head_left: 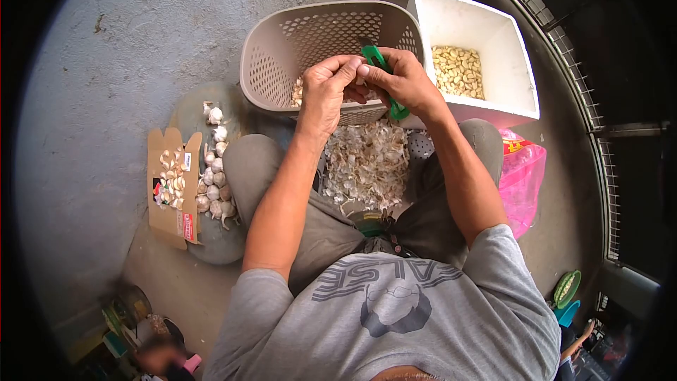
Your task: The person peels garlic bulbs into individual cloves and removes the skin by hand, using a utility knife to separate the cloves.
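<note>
Pinched garlic clove [361, 79] between left hand [326, 92] and right hand [405, 81], green knife [384, 74] gripped in right; held over beige basket [282, 49] so skins dropped onto peel pile [367, 162].

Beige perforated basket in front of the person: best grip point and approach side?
Grip the basket by its thick rolled top rim, probably on the left side, coming from above. It stands open-top and slightly tilted; that rim is bare, while both hands crowd the near edge and the white box blocks the right.

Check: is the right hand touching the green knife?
Touching. The head view shows the right hand wrapped around the green knife, its handle emerging below the fingers.
</note>
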A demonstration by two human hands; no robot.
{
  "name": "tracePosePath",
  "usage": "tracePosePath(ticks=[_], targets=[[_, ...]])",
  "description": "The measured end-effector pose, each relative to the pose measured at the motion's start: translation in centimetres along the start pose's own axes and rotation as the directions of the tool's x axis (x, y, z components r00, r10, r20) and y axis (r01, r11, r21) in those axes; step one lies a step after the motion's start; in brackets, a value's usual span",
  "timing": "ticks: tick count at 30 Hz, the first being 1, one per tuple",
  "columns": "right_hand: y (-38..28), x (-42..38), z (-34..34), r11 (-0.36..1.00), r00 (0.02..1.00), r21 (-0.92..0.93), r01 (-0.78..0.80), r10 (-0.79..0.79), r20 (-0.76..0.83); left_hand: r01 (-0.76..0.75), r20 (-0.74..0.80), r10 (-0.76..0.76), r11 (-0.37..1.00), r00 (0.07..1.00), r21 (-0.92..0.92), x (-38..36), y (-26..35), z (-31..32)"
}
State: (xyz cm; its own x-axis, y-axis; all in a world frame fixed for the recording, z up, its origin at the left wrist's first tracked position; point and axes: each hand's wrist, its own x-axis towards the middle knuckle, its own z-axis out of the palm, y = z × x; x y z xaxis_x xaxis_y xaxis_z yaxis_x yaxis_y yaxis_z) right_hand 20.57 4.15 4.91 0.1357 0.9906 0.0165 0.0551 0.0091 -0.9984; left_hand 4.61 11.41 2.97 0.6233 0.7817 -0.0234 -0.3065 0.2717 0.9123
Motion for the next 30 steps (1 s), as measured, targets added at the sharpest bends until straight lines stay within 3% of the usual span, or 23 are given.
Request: tracePosePath(ticks=[3,8,15,18,21,24,25,26,28,30], targets=[[-0.6,-0.3,-0.4,0.997,0.999,-0.076,-0.026,0.028,0.028,0.058,0.002,-0.058,0.995,0.998,-0.077,-0.2,-0.2,-0.2],[0.8,0.0,-0.9,0.997,0.999,0.065,-0.033,0.032,0.009,0.054,-0.043,-0.06,0.99,0.997,-0.13,-0.1,0.0,-0.3],[0.3,0.2,-1.1,0.991,0.993,0.132,-0.017,0.032,-0.11,0.095,0.0,-0.095,0.995,0.995,0.033,-0.3,0.2,-0.4],[0.9,0.7,-1.7,0.999,0.984,-0.003,-0.032,0.031,-0.174,0.092,-0.018,-0.094,0.994,0.995,-0.064,-0.2,-0.2,-0.5],[2.0,1.8,-1.0,0.841,0.867,-0.531,0.102,-0.337,-0.367,0.094,-0.079,-0.105,0.986,0.991,-0.136,0.0,-0.2,-0.8],[0.9,1.1,0.0,0.941,0.949,-0.315,0.128,-0.209,-0.238,0.081,-0.114,-0.098,0.986,0.989,-0.146,0.1,-0.2,-0.5],[1.2,0.7,0.7,0.952,0.958,-0.234,0.197,-0.237,-0.16,0.079,-0.113,-0.101,0.979,0.988,-0.186,0.0,-0.3,-0.3],[1.5,0.3,1.1,0.944,0.963,-0.235,0.232,-0.256,-0.077,0.083,-0.115,-0.106,0.979,0.988,-0.186,0.0,-0.7,-0.6],[-0.3,-0.6,2.2,0.852,0.961,-0.474,0.22,-0.273,-0.044,0.101,-0.112,-0.123,0.977,0.986,-0.187,0.1,-1.4,-0.9],[0.0,-0.5,2.0,0.887,0.978,-0.436,0.15,-0.198,-0.066,0.111,-0.109,-0.141,0.964,0.984,-0.24,0.0,-1.8,-0.9]])
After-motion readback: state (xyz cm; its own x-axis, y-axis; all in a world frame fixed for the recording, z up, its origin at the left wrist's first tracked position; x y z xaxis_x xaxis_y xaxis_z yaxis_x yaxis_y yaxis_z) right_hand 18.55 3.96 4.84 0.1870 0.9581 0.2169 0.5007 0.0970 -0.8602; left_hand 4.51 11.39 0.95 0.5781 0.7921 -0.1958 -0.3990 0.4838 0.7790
